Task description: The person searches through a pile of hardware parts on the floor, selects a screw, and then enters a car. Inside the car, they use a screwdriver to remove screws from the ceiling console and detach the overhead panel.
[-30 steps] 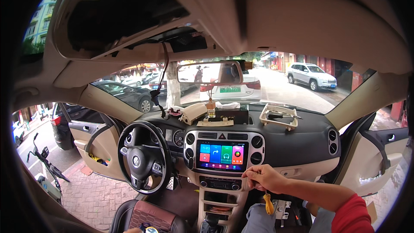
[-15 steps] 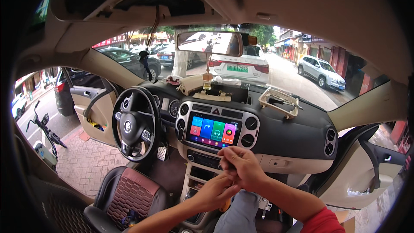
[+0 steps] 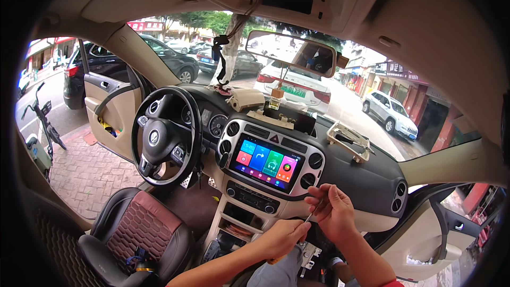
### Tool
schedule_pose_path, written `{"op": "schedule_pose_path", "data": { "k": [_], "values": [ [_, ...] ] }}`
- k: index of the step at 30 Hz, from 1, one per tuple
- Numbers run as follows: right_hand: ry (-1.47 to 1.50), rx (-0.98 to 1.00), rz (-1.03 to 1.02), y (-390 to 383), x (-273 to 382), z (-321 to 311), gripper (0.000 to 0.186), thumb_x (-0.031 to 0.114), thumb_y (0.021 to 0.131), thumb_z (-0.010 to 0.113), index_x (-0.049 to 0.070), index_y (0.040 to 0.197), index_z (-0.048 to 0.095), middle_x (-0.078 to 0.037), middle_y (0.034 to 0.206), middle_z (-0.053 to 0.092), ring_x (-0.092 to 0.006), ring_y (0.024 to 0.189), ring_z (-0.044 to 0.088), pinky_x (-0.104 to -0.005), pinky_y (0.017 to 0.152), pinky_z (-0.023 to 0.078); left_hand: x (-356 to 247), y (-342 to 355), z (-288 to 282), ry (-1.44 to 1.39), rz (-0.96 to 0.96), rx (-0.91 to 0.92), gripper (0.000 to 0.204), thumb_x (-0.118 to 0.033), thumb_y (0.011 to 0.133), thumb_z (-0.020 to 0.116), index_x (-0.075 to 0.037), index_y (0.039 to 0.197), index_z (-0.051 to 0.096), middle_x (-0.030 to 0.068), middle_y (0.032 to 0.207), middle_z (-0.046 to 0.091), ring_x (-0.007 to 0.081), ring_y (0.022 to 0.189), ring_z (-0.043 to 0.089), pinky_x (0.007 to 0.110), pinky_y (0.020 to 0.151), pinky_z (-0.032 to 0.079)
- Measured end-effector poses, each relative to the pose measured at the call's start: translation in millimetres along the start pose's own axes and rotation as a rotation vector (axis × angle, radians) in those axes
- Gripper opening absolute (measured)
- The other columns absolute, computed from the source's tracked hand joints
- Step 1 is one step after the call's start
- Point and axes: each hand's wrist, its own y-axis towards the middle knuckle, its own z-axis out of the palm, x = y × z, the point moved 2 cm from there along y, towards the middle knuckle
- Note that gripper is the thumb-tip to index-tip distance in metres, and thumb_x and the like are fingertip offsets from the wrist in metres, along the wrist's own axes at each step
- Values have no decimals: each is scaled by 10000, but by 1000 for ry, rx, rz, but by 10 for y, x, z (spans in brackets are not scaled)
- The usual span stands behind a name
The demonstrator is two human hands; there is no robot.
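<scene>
My left hand [image 3: 282, 238] is closed, its thumb and fingers pinching a thin metal rod [image 3: 311, 216] over my lap. The rod slants up to my right hand [image 3: 336, 216], whose fingers curl loosely at its far end. Whether a small part sits between those fingers cannot be made out. Below my left hand an orange-yellow piece [image 3: 274, 260] peeks out, mostly hidden. Beyond both hands is the dashboard's lit touchscreen [image 3: 265, 162]. A metal bracket [image 3: 309, 255] shows beside my grey trouser leg [image 3: 276, 275].
The steering wheel [image 3: 166, 137] stands to the left, above the driver's seat [image 3: 141, 223], where a dark tool-like object [image 3: 139, 261] lies. A beige trim frame [image 3: 348, 141] rests on the dashboard. Cables [image 3: 234, 34] hang from the opened roof lining. Both front doors are open.
The hands, pressed together before, have moved apart, and the thin rod now shows between them. My right hand has moved right and opened somewhat. The whole view has tilted.
</scene>
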Motion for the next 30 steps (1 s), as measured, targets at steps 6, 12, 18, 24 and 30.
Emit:
{"op": "schedule_pose_path", "data": {
  "k": [6, 12, 18, 24, 30],
  "values": [
    [-26, 58, 18, 3, -95, 110, 310, 277, 1064, 449, 11, 1087, 607, -233, 1104, 693, -367, 995, 700, -424, 827, 587, 0, -62, -68, -69, -63, -6, 433, -343, 1060, 418, 8, 879, 594, 98, 748, 618, 196, 711, 583, 343, 696, 472],
    [-213, 58, 58, -31, 1, 325, 306, 275, 1065, 454, 7, 1078, 601, -224, 1091, 695, -360, 1001, 699, -433, 762, 602, -269, -167, -241, 342, 29, -124, 432, -394, 1050, 389, -21, 976, 594, 231, 796, 677, 459, 786, 647, 536, 702, 493],
    [-338, 130, 80, -20, 102, 502, 317, 291, 1055, 481, 16, 1042, 638, -217, 1094, 704, -316, 997, 706, -421, 824, 574, -549, -308, -395, 643, 78, -168, 437, -394, 1048, 386, -21, 983, 602, 231, 738, 673, 444, 702, 656, 553, 643, 498],
    [-307, 141, 59, -32, 198, 661, 315, 295, 1053, 483, 26, 1048, 648, -201, 1075, 715, -302, 976, 707, -385, 831, 555, -683, -326, -511, 701, 103, -173, 411, -388, 1043, 396, -37, 997, 605, 223, 749, 676, 436, 703, 655, 549, 641, 487],
    [-229, 155, 75, -12, 277, 728, 312, 295, 1054, 478, 30, 1059, 644, -203, 1084, 710, -298, 971, 705, -365, 803, 554, -782, -303, -565, 761, 155, -173, 397, -377, 1041, 404, -38, 984, 604, 211, 737, 673, 422, 689, 656, 541, 617, 484]
  ]
}}
